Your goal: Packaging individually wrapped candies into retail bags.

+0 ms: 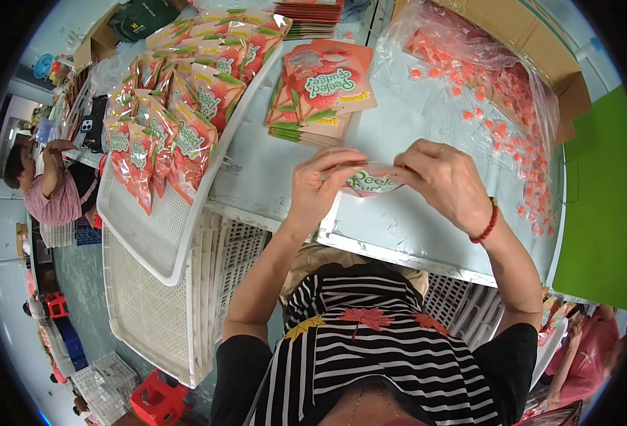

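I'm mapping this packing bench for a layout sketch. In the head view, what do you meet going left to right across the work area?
White tray of filled pouches → left hand → pouch held in both hands → right hand → clear bag of pink candies.

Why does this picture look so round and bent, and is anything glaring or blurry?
Head view: the fisheye lens bows the white plastic tray edges and blackens the corners; lighting is even and soft; the clear plastic bag of pink candies shows pale glare; both hands on the small printed pouch look sharp.
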`<state>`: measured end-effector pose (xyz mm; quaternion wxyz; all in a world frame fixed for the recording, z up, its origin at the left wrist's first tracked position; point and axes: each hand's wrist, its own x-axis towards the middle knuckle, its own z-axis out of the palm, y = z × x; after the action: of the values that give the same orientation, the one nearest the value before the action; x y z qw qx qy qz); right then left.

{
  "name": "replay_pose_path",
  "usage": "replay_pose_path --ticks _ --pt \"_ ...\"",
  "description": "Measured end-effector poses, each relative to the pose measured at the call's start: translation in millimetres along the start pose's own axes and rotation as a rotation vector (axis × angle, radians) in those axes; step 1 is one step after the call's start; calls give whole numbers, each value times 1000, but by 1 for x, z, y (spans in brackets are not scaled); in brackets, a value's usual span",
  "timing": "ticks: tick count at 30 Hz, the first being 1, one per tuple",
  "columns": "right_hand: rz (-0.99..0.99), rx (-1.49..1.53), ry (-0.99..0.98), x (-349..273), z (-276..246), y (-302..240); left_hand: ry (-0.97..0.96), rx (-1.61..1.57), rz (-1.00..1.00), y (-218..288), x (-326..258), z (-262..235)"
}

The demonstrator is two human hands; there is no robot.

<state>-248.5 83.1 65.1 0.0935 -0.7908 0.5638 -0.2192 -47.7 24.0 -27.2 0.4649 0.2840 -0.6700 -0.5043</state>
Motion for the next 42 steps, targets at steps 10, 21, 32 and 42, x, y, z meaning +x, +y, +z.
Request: replay_pose_path --ticks 10,21,32,42 --pt "-157 -21 59 1 -2 -13 22 31 -15 38 -1 2" --pt "-102 218 1 8 2 -18 42 99 -46 39 -5 -3" --pt "-83 111 -32 3 10 -16 45 83 52 50 -3 -15" --pt "-117 61 -25 6 8 -18 -30 -17 -121 55 -2 -27"
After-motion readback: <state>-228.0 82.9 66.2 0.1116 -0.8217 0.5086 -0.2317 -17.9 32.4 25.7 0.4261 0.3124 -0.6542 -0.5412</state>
